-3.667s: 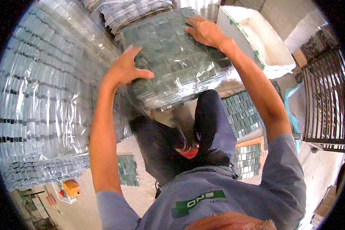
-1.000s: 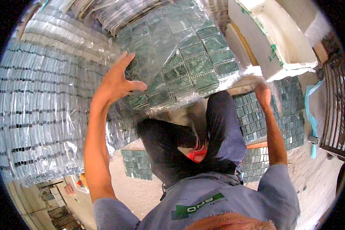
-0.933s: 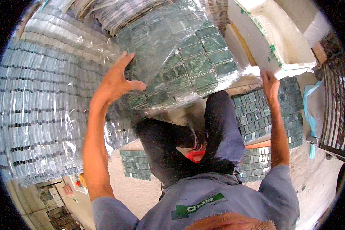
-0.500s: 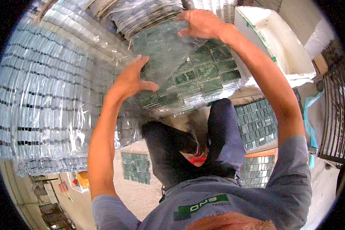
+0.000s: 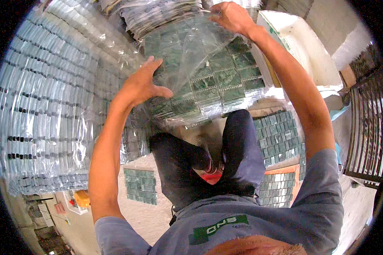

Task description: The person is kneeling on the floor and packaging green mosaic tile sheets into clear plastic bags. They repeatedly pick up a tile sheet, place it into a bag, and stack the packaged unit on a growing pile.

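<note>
In front of my knees sits a stack of green marble mosaic tile sheets (image 5: 227, 78), partly covered by thin clear plastic film (image 5: 187, 63). My left hand (image 5: 142, 83) rests against the stack's left side, thumb and fingers spread apart over the film. Beyond the far right corner, my right hand (image 5: 232, 19) has its fingers pinched together, seemingly on the film's edge; the fingertips are partly hidden. The film lies in wrinkles across the left and far parts of the stack, while tiles at the near right show bare.
Tall rows of film-wrapped pale tile sheets (image 5: 47, 102) stand at the left. Layered sheets (image 5: 157, 17) are piled at the far side. A white foam box (image 5: 306, 46) stands right. Green tile sheets lie beside my legs (image 5: 276, 138) and on the floor (image 5: 140, 186).
My right hand has moved a little farther away and to the right, its fingers going from spread to pinched. The left hand stays almost in place, and the film has shifted slightly.
</note>
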A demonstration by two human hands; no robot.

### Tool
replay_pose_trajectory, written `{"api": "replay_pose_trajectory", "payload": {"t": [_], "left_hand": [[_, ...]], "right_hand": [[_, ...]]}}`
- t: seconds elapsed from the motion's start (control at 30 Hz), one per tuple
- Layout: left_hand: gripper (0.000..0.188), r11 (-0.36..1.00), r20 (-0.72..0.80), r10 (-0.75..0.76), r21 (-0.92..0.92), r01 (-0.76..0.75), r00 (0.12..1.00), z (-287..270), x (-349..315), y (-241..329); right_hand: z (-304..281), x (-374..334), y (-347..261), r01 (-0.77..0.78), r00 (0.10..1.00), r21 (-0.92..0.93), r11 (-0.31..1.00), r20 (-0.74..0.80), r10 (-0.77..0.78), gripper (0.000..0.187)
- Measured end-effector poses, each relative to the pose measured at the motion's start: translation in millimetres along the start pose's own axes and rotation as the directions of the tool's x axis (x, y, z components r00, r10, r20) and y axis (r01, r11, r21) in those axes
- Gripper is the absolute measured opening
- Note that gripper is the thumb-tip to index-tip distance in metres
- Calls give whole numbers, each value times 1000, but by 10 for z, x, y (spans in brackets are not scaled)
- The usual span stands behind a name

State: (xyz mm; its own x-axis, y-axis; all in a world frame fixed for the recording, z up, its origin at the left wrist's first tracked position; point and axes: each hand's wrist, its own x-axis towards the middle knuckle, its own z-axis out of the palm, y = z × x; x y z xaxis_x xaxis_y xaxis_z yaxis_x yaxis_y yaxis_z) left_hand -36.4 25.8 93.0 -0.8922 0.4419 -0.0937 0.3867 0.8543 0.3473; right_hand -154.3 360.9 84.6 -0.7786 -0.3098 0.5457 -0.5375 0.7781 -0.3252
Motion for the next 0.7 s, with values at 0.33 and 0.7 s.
{"api": "replay_pose_trajectory", "payload": {"t": [0.33, 0.7], "left_hand": [[106, 1000, -1, -20, -1, 20, 1000, 16, -32, 16], [101, 992, 16, 57, -114, -55, 998, 26, 91, 40]], "right_hand": [[353, 430, 458, -411, 908, -18, 911, 74, 412, 32], [409, 568, 575, -416, 895, -236, 878, 68, 442, 47]]}}
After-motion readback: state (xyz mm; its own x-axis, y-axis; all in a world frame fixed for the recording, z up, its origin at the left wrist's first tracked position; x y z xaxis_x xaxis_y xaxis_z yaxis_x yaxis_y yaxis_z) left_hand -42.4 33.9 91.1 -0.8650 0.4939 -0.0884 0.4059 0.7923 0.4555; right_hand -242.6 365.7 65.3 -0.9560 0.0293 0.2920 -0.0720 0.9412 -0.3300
